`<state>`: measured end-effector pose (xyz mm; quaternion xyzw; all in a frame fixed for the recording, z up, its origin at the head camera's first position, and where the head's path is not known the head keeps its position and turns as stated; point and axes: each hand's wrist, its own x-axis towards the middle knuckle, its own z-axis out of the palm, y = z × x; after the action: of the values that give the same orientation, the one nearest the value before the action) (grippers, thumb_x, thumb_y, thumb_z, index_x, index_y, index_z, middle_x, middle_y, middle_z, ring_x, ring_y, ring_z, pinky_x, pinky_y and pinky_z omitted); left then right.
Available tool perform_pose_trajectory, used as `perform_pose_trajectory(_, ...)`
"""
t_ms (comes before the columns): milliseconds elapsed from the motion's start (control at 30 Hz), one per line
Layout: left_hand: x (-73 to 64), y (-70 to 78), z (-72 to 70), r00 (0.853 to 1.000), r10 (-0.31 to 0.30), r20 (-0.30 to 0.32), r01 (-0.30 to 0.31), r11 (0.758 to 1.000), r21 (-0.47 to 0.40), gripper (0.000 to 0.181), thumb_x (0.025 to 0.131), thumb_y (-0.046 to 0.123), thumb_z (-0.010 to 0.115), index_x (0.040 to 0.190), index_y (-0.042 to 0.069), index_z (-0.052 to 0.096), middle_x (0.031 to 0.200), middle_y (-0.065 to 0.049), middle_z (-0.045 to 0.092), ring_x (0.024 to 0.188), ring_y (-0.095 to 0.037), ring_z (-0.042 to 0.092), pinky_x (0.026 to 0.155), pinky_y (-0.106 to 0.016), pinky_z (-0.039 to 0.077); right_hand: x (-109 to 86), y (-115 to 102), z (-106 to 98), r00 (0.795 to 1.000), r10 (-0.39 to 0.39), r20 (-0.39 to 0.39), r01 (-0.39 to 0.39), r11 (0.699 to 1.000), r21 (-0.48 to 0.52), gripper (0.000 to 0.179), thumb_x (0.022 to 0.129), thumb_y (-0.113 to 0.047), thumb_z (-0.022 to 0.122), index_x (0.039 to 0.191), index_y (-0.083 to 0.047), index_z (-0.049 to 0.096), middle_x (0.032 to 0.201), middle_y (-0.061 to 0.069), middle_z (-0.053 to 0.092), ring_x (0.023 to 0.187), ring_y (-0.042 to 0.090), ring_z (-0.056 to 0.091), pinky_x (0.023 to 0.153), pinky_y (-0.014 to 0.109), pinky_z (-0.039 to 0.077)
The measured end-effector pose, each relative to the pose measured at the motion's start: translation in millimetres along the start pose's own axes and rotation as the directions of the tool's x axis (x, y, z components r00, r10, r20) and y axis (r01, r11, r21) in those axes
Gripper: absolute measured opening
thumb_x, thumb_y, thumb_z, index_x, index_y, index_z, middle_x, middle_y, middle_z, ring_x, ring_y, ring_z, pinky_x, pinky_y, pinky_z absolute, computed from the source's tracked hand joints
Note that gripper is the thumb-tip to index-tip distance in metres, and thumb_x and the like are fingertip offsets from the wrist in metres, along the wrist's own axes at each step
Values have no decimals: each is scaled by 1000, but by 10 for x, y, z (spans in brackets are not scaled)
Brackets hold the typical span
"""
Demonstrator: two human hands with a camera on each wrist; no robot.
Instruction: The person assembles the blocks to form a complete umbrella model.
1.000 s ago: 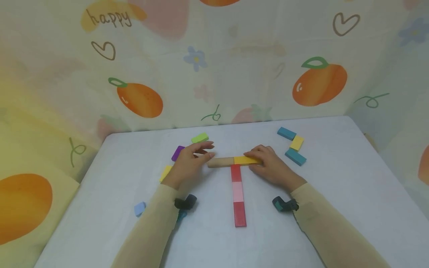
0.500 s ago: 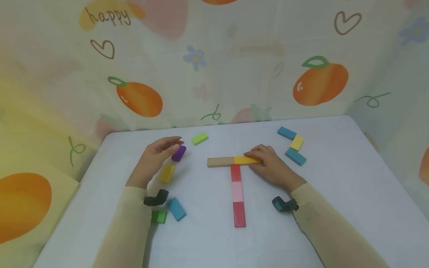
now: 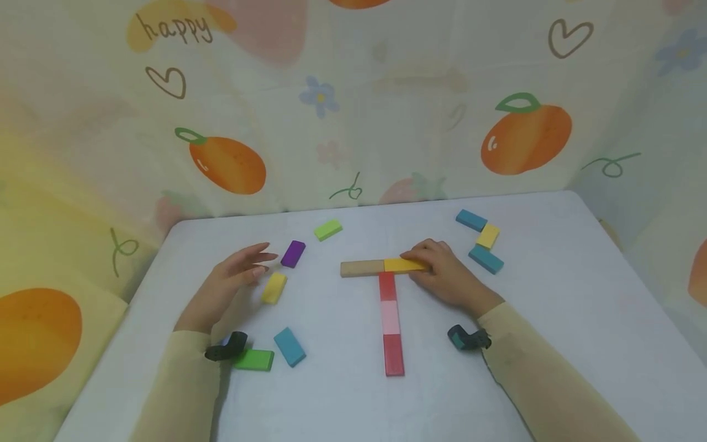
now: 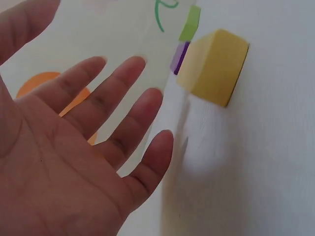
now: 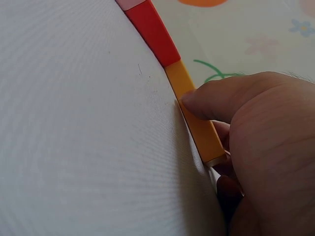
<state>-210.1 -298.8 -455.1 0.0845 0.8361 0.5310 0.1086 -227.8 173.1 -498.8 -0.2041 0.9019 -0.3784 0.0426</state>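
Note:
My right hand (image 3: 448,275) pinches an orange-yellow block (image 3: 396,265), thumb along its near side and fingers at the far side. A tan block (image 3: 361,269) lies end to end with it. Below their joint, a red block (image 3: 388,286), a pink block (image 3: 390,317) and a second red block (image 3: 394,356) run toward me in a line, making a T. My left hand (image 3: 221,288) is held over the table's left side, its fingers spread and holding nothing. Closest to it are a yellow block (image 4: 224,66) and a purple block (image 3: 293,253).
A lime block (image 3: 328,230) lies at the back left. Near the left sleeve are a green block (image 3: 255,360) and a blue block (image 3: 289,347). Two teal-blue blocks (image 3: 486,259) and a pale yellow block (image 3: 488,236) touch at the back right. A printed curtain (image 3: 375,123) hangs behind.
My left hand has drawn back leftward from beside the tan block, uncovering the purple, yellow, blue and green blocks. The right hand keeps its pinch on the orange-yellow block.

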Motion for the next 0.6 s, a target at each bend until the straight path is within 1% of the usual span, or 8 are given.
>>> perform_pose_trajectory(67,-39,-44,-17,999,-41,17,41,999,9,60,108,35,70,164,26,51,152,-1,62,140,-29,56,120,-69,30,-1,2,2,1000,1,-3,-1,1000,1,40,105,-15,74,146,-16,70,138,2,60,131,27,46,108,47,52)
perform_pose_trajectory(133,-65,-93,-26,996,-71,51,70,997,11,60,105,33,75,161,27,55,152,2,62,143,-29,53,121,-71,28,-1,5,6,1000,1,-2,-1,1000,3,40,105,-15,74,145,-16,70,138,2,60,131,27,46,108,48,52)
perform_pose_trajectory(200,-77,-140,-29,992,-91,87,89,996,27,60,100,31,81,156,29,61,153,7,61,147,-25,48,122,-68,29,-3,8,8,1000,0,1,0,1000,7,40,106,-15,74,145,-16,70,138,2,59,131,26,46,108,47,52)
perform_pose_trajectory(300,-70,-203,-32,988,-82,128,78,996,29,62,94,24,88,151,28,66,156,9,58,152,-25,39,124,-62,27,-4,12,5,1000,0,0,0,1000,1,40,106,-16,73,145,-16,70,138,1,59,131,26,46,108,47,53)
perform_pose_trajectory(367,-55,-234,-31,988,-82,133,75,996,56,63,91,23,91,149,30,68,158,9,55,154,-24,35,126,-61,25,-3,12,-2,1000,1,-3,-1,1000,-3,40,106,-16,74,145,-17,70,138,1,59,131,26,46,107,47,53)
perform_pose_trajectory(433,-40,-251,-30,987,-90,131,77,992,98,64,90,23,91,149,31,67,161,7,52,155,-28,33,125,-64,24,1,12,-6,1000,2,-3,-2,1000,-7,40,106,-16,74,145,-17,70,138,1,59,131,26,46,107,47,53)
perform_pose_trajectory(600,-6,-249,-10,985,-129,111,105,973,204,65,90,23,91,149,32,67,164,1,49,157,-34,30,124,-69,23,6,14,-5,1000,1,2,-1,1000,-1,40,106,-16,74,146,-16,70,137,1,59,131,26,46,107,46,53)
